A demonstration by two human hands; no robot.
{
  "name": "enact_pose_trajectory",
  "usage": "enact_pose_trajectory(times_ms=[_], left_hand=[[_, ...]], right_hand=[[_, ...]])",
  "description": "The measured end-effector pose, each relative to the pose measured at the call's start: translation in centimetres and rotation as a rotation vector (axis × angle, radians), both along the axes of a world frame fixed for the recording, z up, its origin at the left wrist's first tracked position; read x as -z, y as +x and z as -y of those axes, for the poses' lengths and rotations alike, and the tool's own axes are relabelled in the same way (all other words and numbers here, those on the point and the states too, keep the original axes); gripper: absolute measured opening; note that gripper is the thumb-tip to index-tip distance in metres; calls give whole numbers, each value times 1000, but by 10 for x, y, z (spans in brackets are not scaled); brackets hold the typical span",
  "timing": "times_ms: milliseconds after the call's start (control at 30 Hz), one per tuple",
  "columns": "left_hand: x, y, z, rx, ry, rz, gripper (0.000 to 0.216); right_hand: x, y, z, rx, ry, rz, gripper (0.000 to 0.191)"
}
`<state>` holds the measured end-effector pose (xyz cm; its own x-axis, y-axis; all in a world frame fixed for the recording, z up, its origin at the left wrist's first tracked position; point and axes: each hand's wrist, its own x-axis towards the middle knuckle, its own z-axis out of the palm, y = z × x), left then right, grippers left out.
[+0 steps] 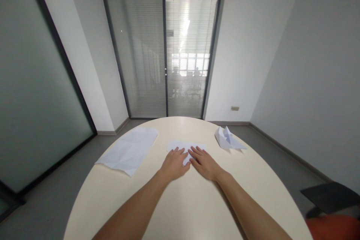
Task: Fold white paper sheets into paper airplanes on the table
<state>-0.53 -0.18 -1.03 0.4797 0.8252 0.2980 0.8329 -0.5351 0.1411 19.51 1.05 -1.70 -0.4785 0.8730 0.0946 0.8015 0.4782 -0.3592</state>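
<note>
A white sheet of paper lies on the table in front of me, partly covered by both hands. My left hand rests flat on its left part, fingers stretched out. On the right part lies my right hand, also flat with its fingers extended. The two hands are close together, and a pointed bit of the paper shows between them. Under the palms the paper's shape is hidden.
A creased larger paper sheet lies at the table's left. Folded white paper with raised points stands at the right. The round cream table has a black and red chair near its right edge. Glass doors stand beyond.
</note>
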Motion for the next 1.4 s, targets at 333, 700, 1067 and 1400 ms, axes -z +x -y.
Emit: enact_pose_trajectory(times_ms=[333,700,1067,1400], left_hand=[[0,0,0,2,-8,2,45],[0,1,0,12,5,11,41],[1,-1,-2,18,-2,57,38],[-1,-3,-3,-30,-40,134,34]], right_hand=[[0,0,0,-6,9,-1,61],[1,0,-1,-8,10,-1,59],[-4,1,4,-16,68,-13,57],[-10,0,5,40,96,-62,50]])
